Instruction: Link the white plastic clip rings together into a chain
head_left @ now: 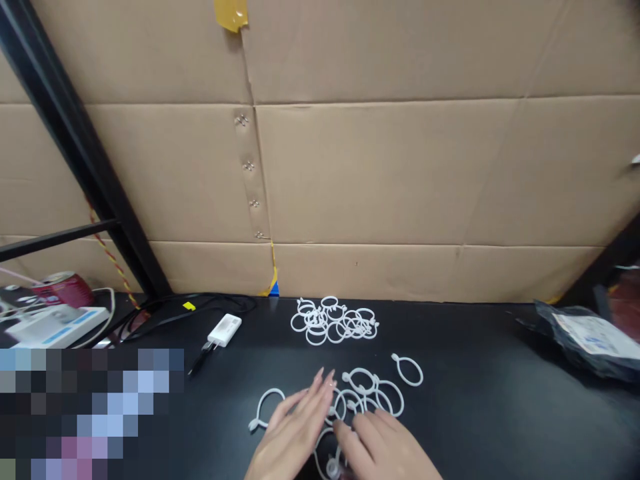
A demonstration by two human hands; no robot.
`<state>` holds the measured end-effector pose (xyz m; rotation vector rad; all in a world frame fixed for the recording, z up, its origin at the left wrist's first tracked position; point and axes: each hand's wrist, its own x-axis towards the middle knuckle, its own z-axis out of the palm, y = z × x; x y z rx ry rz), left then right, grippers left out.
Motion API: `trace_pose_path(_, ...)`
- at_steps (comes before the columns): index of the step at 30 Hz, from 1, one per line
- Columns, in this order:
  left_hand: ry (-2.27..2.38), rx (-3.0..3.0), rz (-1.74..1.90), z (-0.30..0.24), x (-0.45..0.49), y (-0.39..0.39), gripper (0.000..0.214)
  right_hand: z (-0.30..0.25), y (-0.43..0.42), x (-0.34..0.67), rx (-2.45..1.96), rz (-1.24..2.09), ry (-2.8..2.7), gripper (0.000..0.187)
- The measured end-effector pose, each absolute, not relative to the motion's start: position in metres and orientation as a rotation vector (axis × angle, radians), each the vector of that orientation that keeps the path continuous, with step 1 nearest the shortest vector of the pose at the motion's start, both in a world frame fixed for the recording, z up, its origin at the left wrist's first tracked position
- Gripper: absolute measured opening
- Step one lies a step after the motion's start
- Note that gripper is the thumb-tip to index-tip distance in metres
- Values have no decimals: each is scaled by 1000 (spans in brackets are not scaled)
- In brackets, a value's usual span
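My left hand (296,430) is stretched out with its fingers together, edge down, among white plastic curtain rings. A single ring (270,405) lies beside it on the left, partly behind my fingers. My right hand (385,445) has its fingers curled down over the near side of a small cluster of rings (391,398). Between my hands, close to the right fingertips, is another ring (320,450) with a round clip; whether the fingers grip it is hidden. One more ring (410,371) lies apart at the right.
A heap of white rings (333,323) lies farther back on the black table (475,400). To the left are a white adapter (225,330), black cables, a power strip (65,327) and a red can (63,290). A dark plastic package (590,337) lies right. Cardboard (390,173) stands behind.
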<state>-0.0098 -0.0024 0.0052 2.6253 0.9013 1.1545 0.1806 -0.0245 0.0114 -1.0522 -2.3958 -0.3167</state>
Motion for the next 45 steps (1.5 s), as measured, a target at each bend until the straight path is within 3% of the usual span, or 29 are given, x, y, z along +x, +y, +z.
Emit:
trace_pose_path(2,906,2611,1156,6,-10,-4,52,16,-22,179,-888,-719,-2387,18)
trace_pose_path(4,906,2614,1147,8,-11,-5,57,22,-22,178,-839,-819,-2374,21)
trace_pose_path(9,890,2662,1115,9,-13,-3,67,23,-24,181,-915,-743,-2433,24)
trace_pose_path(19,915,2696,1088,3,-14,-1,65,22,-23,184,-1044,-619,-2362,21)
trace_pose_path(45,818,2849,1054,-1,-11,3,53,18,-25,178,-1008,-647,-2248,34)
